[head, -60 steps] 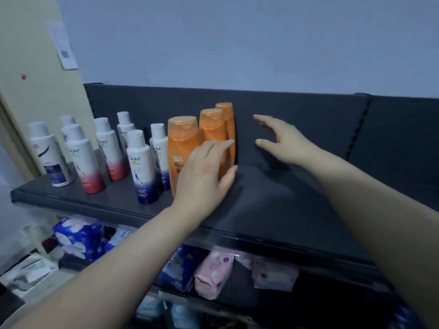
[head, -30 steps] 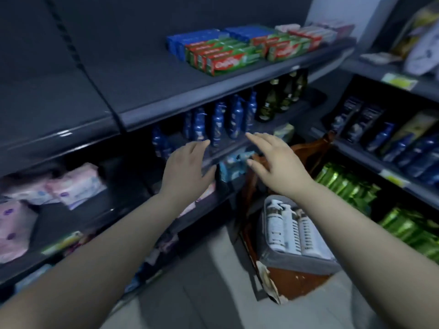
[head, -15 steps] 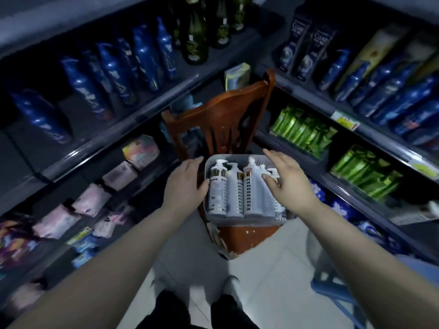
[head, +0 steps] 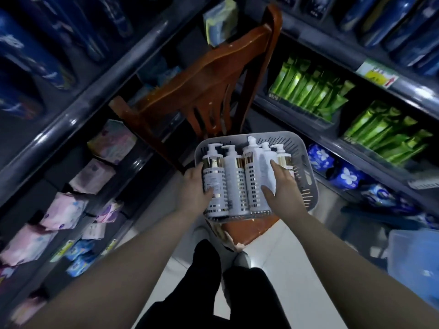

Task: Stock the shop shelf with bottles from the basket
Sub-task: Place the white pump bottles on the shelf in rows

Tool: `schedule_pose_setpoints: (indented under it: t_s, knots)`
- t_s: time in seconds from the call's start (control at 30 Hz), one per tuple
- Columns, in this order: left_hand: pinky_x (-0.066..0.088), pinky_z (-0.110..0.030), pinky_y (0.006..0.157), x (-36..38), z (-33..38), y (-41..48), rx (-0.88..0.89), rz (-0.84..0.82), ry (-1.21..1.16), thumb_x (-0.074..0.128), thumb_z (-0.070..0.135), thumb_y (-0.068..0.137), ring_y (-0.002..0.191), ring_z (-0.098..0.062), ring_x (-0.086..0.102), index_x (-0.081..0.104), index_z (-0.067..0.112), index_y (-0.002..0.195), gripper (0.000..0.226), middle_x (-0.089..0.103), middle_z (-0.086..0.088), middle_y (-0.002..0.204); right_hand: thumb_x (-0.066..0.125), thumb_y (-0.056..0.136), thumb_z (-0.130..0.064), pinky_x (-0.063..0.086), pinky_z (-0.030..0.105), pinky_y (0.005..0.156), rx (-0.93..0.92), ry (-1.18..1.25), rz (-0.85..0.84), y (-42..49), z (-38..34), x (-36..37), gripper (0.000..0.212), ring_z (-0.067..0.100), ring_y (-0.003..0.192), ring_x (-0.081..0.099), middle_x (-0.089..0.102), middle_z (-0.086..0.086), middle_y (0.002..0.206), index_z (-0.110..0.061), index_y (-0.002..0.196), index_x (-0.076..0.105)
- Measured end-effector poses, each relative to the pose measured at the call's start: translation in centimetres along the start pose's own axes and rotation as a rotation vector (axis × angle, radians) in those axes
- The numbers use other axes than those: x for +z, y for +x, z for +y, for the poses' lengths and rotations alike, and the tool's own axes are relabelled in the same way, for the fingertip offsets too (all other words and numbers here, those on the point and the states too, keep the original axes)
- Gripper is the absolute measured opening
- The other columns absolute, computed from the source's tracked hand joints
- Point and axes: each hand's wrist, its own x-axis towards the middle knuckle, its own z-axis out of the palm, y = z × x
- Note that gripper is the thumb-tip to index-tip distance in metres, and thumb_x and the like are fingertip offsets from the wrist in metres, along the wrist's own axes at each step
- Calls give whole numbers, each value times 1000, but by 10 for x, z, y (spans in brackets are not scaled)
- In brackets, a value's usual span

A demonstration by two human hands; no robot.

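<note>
Basket: the grey basket (head: pixel 306 186) sat on the seat of a wooden chair (head: pixel 213 74), straight ahead of and below both hands.
Bottles: white pump bottles (head: pixel 235 181) lay side by side in it, long axes running away from the person, pump heads at the far end.
Left hand: the left hand (head: pixel 193 188) wrapped the leftmost bottle (head: pixel 215 181), thumb across its face, fingers down its outer side.
Right hand: the right hand (head: pixel 283 186) lay on the bottles at the row's right end, thumb and forefinger spread (blur hid whether it truly gripped one).
Nearer hand: each was nearer its own end; the middle bottles lay between them.
Next move: likely a straight lift, one bottle per hand.
</note>
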Motion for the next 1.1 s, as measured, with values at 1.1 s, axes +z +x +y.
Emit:
schedule_pose_setpoints:
  t_s: [1.1]
  knots:
    - [48,-45,94,72,38,50,-416,263,-293,80,39,63,111,-26,53,38,13,131,84,51,-9,122,78,59,-57,52,42,94,130,425,-94,61,23,25,111,18,115,56,52,1,132,-26,149,20]
